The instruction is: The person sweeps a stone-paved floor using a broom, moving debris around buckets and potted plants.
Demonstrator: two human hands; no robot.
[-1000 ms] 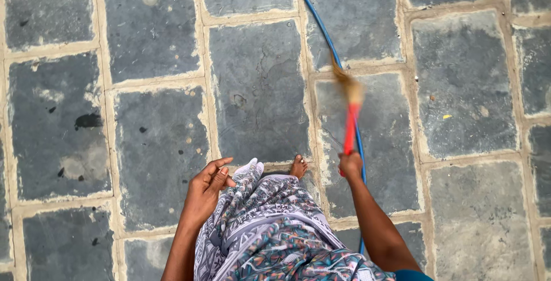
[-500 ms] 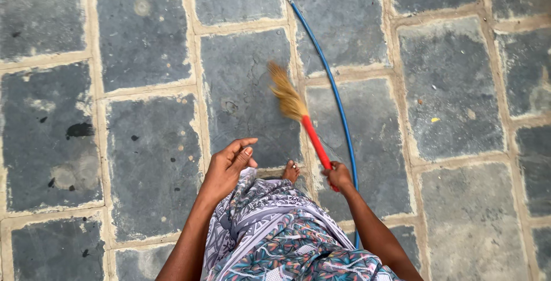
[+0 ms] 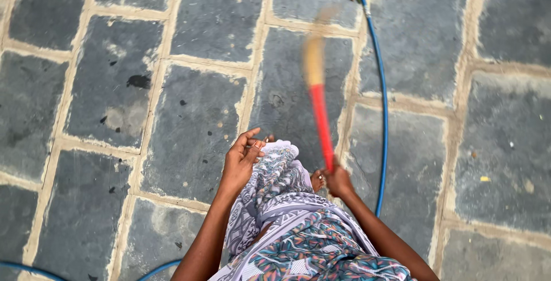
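Right hand (image 3: 338, 180) fingers clamp red broom (image 3: 319, 109), swung rightward to upright since before; left hand (image 3: 241, 160) fingers pinch skirt (image 3: 275, 189).

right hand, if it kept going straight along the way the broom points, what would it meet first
The right hand points up the frame along the red-handled broom. Beyond the blurred bristles lies only grey stone paving; the blue hose runs just to its right. The way looks free, though depth is unclear.
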